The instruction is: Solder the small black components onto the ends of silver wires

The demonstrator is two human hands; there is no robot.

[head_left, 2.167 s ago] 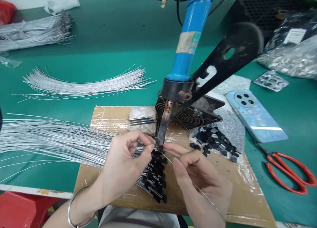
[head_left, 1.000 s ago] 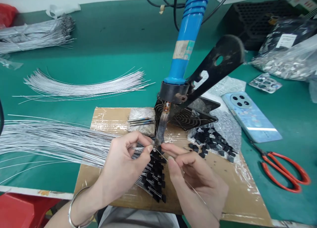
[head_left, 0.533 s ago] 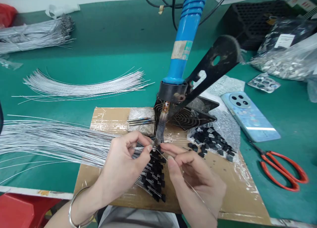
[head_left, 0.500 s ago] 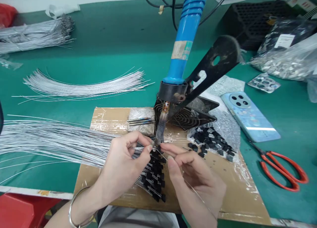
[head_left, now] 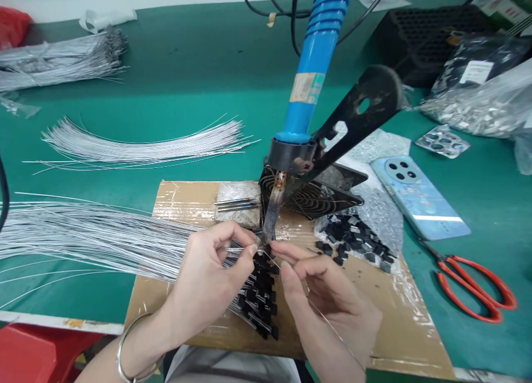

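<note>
My left hand [head_left: 216,266] pinches something tiny between thumb and forefinger, right beside the tip of a blue-handled soldering iron [head_left: 271,219]. What it holds is mostly hidden by the fingertips. My right hand [head_left: 328,300], closed in a pinch, grips a thin wire [head_left: 332,326] that runs from near the iron's tip down past the palm. Under and between the hands lies a bundle of grey wires [head_left: 158,244], whose right ends carry black caps [head_left: 261,300]. A black metal bracket [head_left: 357,114] holds the iron with its tip pointing down.
Cardboard [head_left: 399,327] covers the work area. Behind the iron sits a black fan [head_left: 320,197], beside loose black caps [head_left: 357,239]. Further right are a blue phone [head_left: 419,197] and red-handled scissors [head_left: 477,289]. More white wires [head_left: 145,147] lie at the back left.
Almost nothing differs; the view has shifted very slightly, and both hands keep their pinch at the iron's tip.
</note>
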